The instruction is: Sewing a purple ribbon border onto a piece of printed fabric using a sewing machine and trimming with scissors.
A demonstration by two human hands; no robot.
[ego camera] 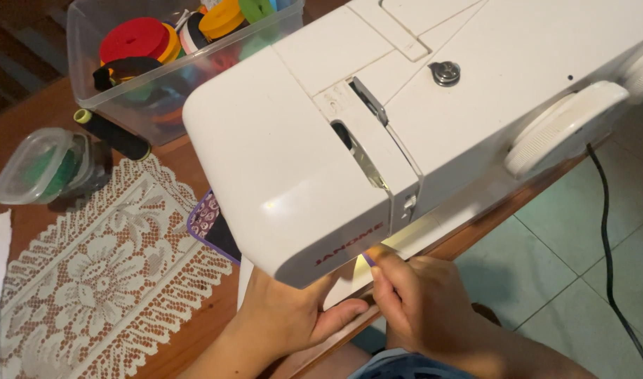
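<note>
Far left, a small clear lidded tub (39, 165) with something green inside sits on the wooden table (27, 119), beside a dark spool (114, 135) lying on its side. In front, a cream lace mat (104, 274), open-worked and scalloped. Behind, a big clear plastic box (160, 84) holds rolls of tape in red, orange, black and green.

Moving in: a patterned purple cloth (210, 223) pokes out from under the head of the glossy white sewing machine (377, 119). This looks like the feeding step, with the work at the needle, hidden beneath. The left hand (293, 316) lies flat, fingers spread loosely, pressing near the cloth. The right hand (423, 302) is curled, fingertips pinched under the machine's front; what they grip I cannot tell. Steady guiding seems needed here.

Right: a round ribbed handwheel (563, 126), a black cord (609, 238), pale green floor tiles (567, 238).
</note>
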